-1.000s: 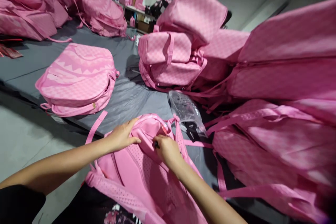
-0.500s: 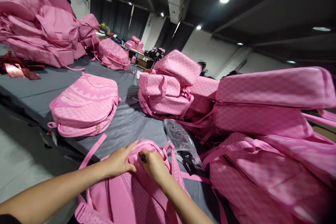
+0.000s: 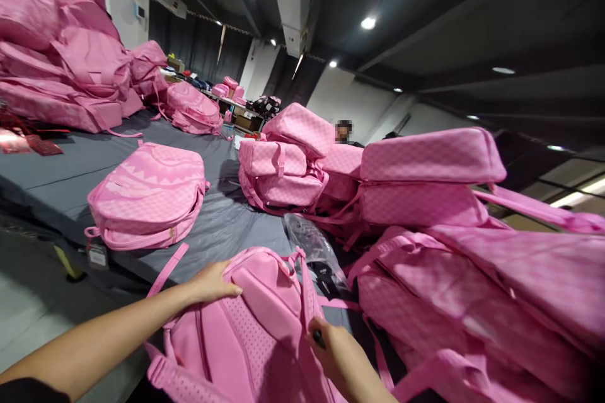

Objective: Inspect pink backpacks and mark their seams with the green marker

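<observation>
A pink backpack [image 3: 265,321] stands before me with its padded, perforated back panel and shoulder straps facing me. My left hand [image 3: 212,283] grips its upper left edge, thumb in front and fingers hidden behind. My right hand [image 3: 338,346] is closed beside the right shoulder strap [image 3: 309,293]. From that fist pokes the end of a small dark object [image 3: 319,338]; the rest is hidden, so its kind cannot be told. Behind the bag lies a clear plastic bag [image 3: 312,242] with a black tag [image 3: 326,274].
Another pink backpack [image 3: 149,195] lies on the grey-covered table [image 3: 227,227]. Stacked pink bags [image 3: 425,157] crowd the right side, and a tall heap of backpacks [image 3: 57,56] rises at the far left. A person [image 3: 344,132] is partly visible behind the stacks.
My right hand has moved down and right, from the top of the backpack to its right strap, still holding the dark object. My left hand stays on the edge. The view has shifted right.
</observation>
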Tool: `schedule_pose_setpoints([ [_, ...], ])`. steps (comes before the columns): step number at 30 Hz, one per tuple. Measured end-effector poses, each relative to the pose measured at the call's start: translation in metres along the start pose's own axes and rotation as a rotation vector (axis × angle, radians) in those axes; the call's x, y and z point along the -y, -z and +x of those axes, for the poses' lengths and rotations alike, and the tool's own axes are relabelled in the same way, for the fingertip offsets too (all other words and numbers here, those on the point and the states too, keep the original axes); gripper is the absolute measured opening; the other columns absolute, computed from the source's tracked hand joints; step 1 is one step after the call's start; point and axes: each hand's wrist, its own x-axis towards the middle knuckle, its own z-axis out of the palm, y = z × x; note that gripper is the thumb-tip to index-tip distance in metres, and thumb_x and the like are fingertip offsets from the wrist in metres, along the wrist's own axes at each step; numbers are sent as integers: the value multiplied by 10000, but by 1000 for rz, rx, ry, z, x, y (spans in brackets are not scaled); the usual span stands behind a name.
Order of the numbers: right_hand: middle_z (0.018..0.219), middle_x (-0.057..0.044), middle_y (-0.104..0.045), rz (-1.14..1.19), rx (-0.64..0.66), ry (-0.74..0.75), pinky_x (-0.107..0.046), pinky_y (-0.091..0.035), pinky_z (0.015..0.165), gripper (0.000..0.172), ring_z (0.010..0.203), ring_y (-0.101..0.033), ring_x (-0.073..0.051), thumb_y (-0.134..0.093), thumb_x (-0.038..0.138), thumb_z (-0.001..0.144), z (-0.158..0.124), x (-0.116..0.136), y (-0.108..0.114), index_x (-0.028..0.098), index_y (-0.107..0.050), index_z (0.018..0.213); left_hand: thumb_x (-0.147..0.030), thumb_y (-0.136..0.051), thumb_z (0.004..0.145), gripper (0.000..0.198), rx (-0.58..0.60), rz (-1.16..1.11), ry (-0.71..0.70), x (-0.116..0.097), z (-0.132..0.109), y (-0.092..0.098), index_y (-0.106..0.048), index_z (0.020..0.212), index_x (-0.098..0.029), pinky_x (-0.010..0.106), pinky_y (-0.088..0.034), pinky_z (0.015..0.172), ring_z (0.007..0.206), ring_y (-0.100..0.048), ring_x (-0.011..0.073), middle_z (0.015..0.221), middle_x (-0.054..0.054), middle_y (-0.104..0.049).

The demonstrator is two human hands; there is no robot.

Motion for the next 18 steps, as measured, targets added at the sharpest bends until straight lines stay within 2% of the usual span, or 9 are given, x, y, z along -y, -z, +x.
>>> schedule_pose_setpoints([
  [2,711,-46,-710,189,233,-49,-249,-453,563,155,660,-697,-191,-568,154,764,-22,-1,-13,218,-707,788,-405,-701,711,552,10,23,-31,-14,-11,2,-664,1221,-195,338,-509,859,1024,-684,279,1104,48,-746],
  [4,677,-14,-682,369,448,-99,-216,-417,488,166,567,-655,-155,-609,157,700,-44,1,-20,218,-716,811,-412,-702,725,495,14,79,-129,-39,-24,5,-685,1181,-219,328,-500,880,1025,-681,275,1081,39,-752],
  [6,695,-12,-682,512,527,-142,-203,-402,447,240,554,-645,-146,-609,207,713,-66,3,-17,223,-731,918,-377,-679,753,394,10,165,-298,-73,-38,14,-707,1122,-241,322,-496,899,1033,-681,271,1083,42,-753],
  [8,722,-28,-706,595,504,-180,-210,-420,431,326,583,-661,-163,-571,308,796,-86,5,-1,243,-723,1077,-281,-652,756,358,-1,252,-490,-114,-50,32,-710,1108,-259,330,-491,939,1070,-677,266,1118,36,-745],
  [11,979,-81,-770,674,384,-128,-247,-558,609,470,830,-728,-211,-610,455,848,-104,8,38,293,-650,1288,-209,-655,726,308,-44,413,-687,-182,-66,75,-715,1027,-225,358,-499,960,1050,-690,261,1018,12,-748],
  [14,1197,-108,-729,759,141,105,-308,-595,805,525,1010,-718,-240,-668,499,827,-86,14,92,289,-645,1307,-300,-659,739,210,-161,638,-745,-248,-83,119,-694,878,-147,372,-508,881,954,-712,249,823,-29,-691],
  [16,1074,-99,-758,709,-132,296,-348,-603,774,435,918,-731,-238,-670,480,816,-49,20,141,245,-714,1180,-463,-527,796,381,-374,790,-838,-288,-91,137,-684,875,-124,413,-478,829,954,-710,262,799,-56,-628],
  [17,1017,-85,-760,662,-341,371,-373,-600,784,393,901,-729,-241,-685,481,793,-25,23,170,219,-743,1080,-530,-443,814,488,-548,867,-886,-306,-90,141,-691,914,-122,453,-455,834,999,-698,288,826,-54,-607],
  [18,1018,-70,-753,662,-472,391,-388,-589,821,370,917,-719,-238,-695,479,785,-1,24,198,209,-745,1032,-579,-377,824,572,-738,934,-933,-323,-84,143,-701,980,-135,489,-433,855,1059,-679,316,857,-46,-597],
])
